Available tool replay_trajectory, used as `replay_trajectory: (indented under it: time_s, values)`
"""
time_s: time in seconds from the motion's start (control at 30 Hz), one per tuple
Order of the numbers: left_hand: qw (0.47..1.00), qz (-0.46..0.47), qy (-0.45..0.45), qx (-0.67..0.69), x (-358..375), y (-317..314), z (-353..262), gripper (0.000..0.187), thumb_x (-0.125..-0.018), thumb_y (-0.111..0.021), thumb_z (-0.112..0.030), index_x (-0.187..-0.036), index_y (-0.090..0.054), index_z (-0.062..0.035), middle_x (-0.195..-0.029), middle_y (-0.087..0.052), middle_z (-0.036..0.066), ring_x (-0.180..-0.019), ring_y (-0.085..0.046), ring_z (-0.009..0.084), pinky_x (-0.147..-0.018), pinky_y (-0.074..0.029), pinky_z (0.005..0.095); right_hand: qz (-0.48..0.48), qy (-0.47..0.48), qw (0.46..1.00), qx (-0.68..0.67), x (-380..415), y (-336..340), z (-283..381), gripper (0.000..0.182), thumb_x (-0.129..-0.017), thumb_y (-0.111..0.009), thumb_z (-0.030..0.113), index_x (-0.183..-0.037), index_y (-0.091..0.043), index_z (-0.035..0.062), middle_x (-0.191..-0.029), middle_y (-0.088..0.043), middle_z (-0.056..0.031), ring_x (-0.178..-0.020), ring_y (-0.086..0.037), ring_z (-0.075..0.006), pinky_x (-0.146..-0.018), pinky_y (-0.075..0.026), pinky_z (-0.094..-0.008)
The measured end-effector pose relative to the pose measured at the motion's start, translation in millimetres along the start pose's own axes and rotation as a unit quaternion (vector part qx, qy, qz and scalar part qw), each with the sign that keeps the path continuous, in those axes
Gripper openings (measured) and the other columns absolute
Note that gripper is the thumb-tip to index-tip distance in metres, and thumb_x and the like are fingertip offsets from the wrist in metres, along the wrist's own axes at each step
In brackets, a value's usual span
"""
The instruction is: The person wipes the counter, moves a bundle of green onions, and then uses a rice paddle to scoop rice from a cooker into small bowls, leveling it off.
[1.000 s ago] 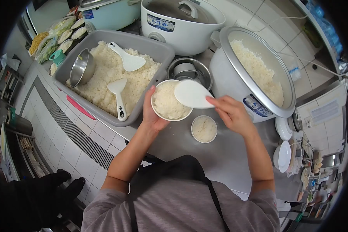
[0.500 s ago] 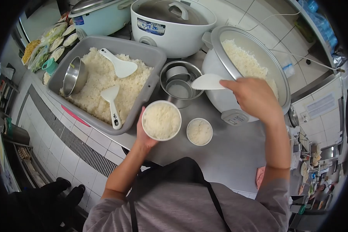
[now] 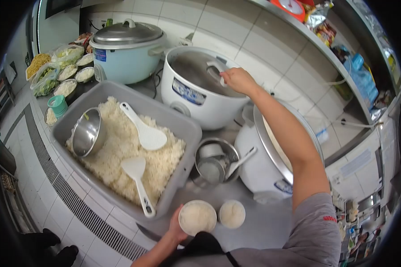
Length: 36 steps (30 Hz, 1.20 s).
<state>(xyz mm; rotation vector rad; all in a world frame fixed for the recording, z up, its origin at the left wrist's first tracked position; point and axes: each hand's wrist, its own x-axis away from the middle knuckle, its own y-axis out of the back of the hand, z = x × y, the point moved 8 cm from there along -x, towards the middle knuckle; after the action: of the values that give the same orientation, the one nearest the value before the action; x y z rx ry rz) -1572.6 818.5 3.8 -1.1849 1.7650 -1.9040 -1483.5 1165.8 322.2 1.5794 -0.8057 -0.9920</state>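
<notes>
My left hand [image 3: 177, 228] is closed around the side of a white bowl of rice [image 3: 198, 217], near the counter's front edge. Beside it is a smaller white cup of rice [image 3: 232, 214]. My right hand [image 3: 239, 82] reaches across to the middle rice cooker [image 3: 196, 95], its fingers wrapped round the handle [image 3: 214, 70] of the lid [image 3: 187, 69]. The lid appears to sit on the cooker. A white rice paddle [image 3: 243, 161] leans in a metal pot [image 3: 198, 178] of water with a small cup [image 3: 211, 150]. The right arm partly hides the right-hand cooker [image 3: 258, 167].
A grey tub [image 3: 182, 122] of rice on the left holds two white paddles [image 3: 149, 133] and a metal bowl [image 3: 89, 132]. Behind it stands another lidded cooker [image 3: 127, 62]. Bowls and bags of food line the far left. A shelf [image 3: 318, 49] overhangs the right.
My right hand has let go of the paddle, now in the metal pot, and taken hold of the middle cooker's lid handle. The rice bowl is nearer my body. The view has shifted.
</notes>
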Motion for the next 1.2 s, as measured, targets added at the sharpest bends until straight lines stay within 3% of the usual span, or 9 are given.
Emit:
replay_trajectory:
  time_s: [0.13,0.27,0.37,0.43,0.5,0.53,0.77,1.0,1.2]
  values:
    - [0.999,-0.042,0.016,-0.007,-1.9,7.8,-3.2,0.056,-0.091,-0.028,-0.045,-0.123,-0.042,-0.0015,-0.122,-0.048,0.016,-0.113,-0.046,0.0325,-0.097,-0.035,0.0447,-0.140,-0.127,0.978,-0.087,-71.3,-70.2,-89.8,0.042,-0.081,-0.051,0.026,-0.114,-0.049,0.0004,-0.107,-0.057,-0.0183,-0.098,-0.055,-0.0337,-0.084,-0.044,-0.0361]
    - [0.999,-0.042,0.015,0.019,-24.6,68.2,13.7,0.057,-0.087,-0.034,-0.049,-0.119,-0.048,-0.0037,-0.119,-0.051,0.016,-0.110,-0.048,0.0332,-0.094,-0.037,0.0454,-0.089,-0.288,0.939,-0.163,-118.6,-119.2,-130.1,0.056,-0.078,-0.058,0.021,-0.127,-0.037,0.0014,-0.119,-0.050,-0.0194,-0.108,-0.050,-0.0337,-0.091,-0.040,-0.0348]
    - [0.963,0.056,0.128,0.230,-24.0,55.1,13.3,0.058,-0.087,-0.033,-0.050,-0.119,-0.048,-0.0040,-0.119,-0.051,0.015,-0.110,-0.049,0.0332,-0.094,-0.038,0.0451,-0.260,-0.140,0.948,-0.118,-141.0,-82.2,-105.4,0.040,-0.075,-0.056,0.021,-0.114,-0.053,0.0133,-0.107,-0.058,-0.0150,-0.099,-0.054,-0.0346,-0.085,-0.043,-0.0391]
    - [0.971,0.076,0.119,0.192,-24.5,44.9,11.0,0.059,-0.086,-0.033,-0.051,-0.120,-0.047,-0.0044,-0.119,-0.051,0.015,-0.110,-0.049,0.0329,-0.094,-0.038,0.0448,-0.260,-0.104,0.955,-0.100,-147.4,-30.1,-88.9,0.031,-0.075,-0.057,0.021,-0.106,-0.060,0.0151,-0.102,-0.060,-0.0127,-0.097,-0.056,-0.0332,-0.084,-0.044,-0.0390]
    - [0.992,-0.110,0.035,-0.042,-21.2,49.2,-0.9,0.060,-0.086,-0.033,-0.052,-0.121,-0.047,-0.0050,-0.120,-0.051,0.014,-0.110,-0.049,0.0329,-0.093,-0.039,0.0459,-0.264,-0.106,0.954,-0.098,-149.7,12.7,-90.8,0.031,-0.075,-0.058,0.022,-0.105,-0.061,0.0168,-0.101,-0.061,-0.0134,-0.098,-0.055,-0.0326,-0.085,-0.044,-0.0382]
    - [0.992,-0.107,0.043,-0.046,-22.8,43.6,-1.3,0.060,-0.086,-0.033,-0.052,-0.121,-0.047,-0.0050,-0.120,-0.051,0.014,-0.110,-0.049,0.0329,-0.093,-0.039,0.0459,-0.273,-0.076,0.955,-0.094,-146.0,34.3,-89.0,0.033,-0.075,-0.059,0.024,-0.107,-0.061,0.0169,-0.102,-0.060,-0.0135,-0.098,-0.055,-0.0325,-0.085,-0.043,-0.0378]
    - [0.997,-0.054,0.043,-0.034,-9.1,2.4,-7.9,0.063,-0.087,-0.027,-0.053,-0.121,-0.044,-0.0028,-0.119,-0.050,0.016,-0.107,-0.050,0.0341,-0.090,-0.041,0.0470,-0.281,-0.021,0.958,-0.046,24.6,126.1,-81.4,0.033,-0.079,-0.061,0.029,-0.104,-0.062,0.0078,-0.097,-0.062,-0.0157,-0.091,-0.060,-0.0298,-0.080,-0.045,-0.0315]
    - [0.999,-0.040,-0.002,0.010,15.2,5.1,-2.5,0.059,-0.086,-0.031,-0.050,-0.117,-0.049,-0.0038,-0.116,-0.053,0.016,-0.104,-0.053,0.0335,-0.089,-0.042,0.0470,-0.228,-0.215,0.950,-0.020,236.9,122.0,-168.8,0.031,-0.080,-0.061,0.026,-0.103,-0.062,0.0059,-0.097,-0.061,-0.0183,-0.092,-0.060,-0.0290,-0.079,-0.045,-0.0310]
    - [0.999,-0.032,-0.036,0.014,34.5,0.3,0.6,0.058,-0.086,-0.032,-0.051,-0.115,-0.050,-0.0042,-0.114,-0.054,0.015,-0.103,-0.053,0.0328,-0.088,-0.042,0.0463,-0.237,-0.292,0.926,-0.016,287.3,79.9,-219.1,0.033,-0.079,-0.062,0.027,-0.104,-0.061,0.0054,-0.092,-0.061,-0.0218,-0.089,-0.060,-0.0322,-0.078,-0.046,-0.0328]
